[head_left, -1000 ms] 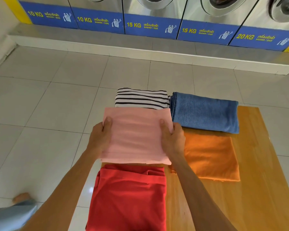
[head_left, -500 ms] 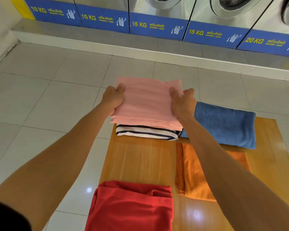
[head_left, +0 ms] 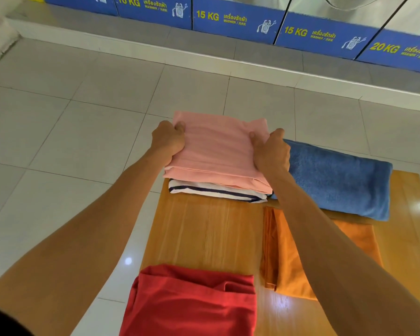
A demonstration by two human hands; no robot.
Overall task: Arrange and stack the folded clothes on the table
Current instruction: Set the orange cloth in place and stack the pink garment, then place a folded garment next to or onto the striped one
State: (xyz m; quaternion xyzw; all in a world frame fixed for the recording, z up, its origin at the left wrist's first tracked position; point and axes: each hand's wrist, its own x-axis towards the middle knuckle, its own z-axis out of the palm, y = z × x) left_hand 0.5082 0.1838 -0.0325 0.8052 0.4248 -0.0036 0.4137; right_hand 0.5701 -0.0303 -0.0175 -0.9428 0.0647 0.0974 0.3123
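A folded pink cloth [head_left: 218, 149] lies on top of the folded black-and-white striped cloth [head_left: 216, 191] at the far left of the wooden table [head_left: 204, 229]. My left hand [head_left: 167, 139] grips the pink cloth's left edge and my right hand [head_left: 270, 151] grips its right edge. A folded blue towel [head_left: 337, 178] lies to the right of that pile. A folded orange cloth [head_left: 291, 263] sits in front of the towel, partly hidden by my right forearm. A folded red cloth [head_left: 192, 301] lies at the near left.
The table stands on a pale tiled floor [head_left: 70, 141]. A raised tiled step [head_left: 204, 54] runs along the back, with washing machines carrying blue weight labels [head_left: 228, 20] above it. Bare wood shows between the red cloth and the striped pile.
Both hands carried the pink cloth from the middle of the table away from me and set it down onto the striped cloth. The camera view tilted lower.
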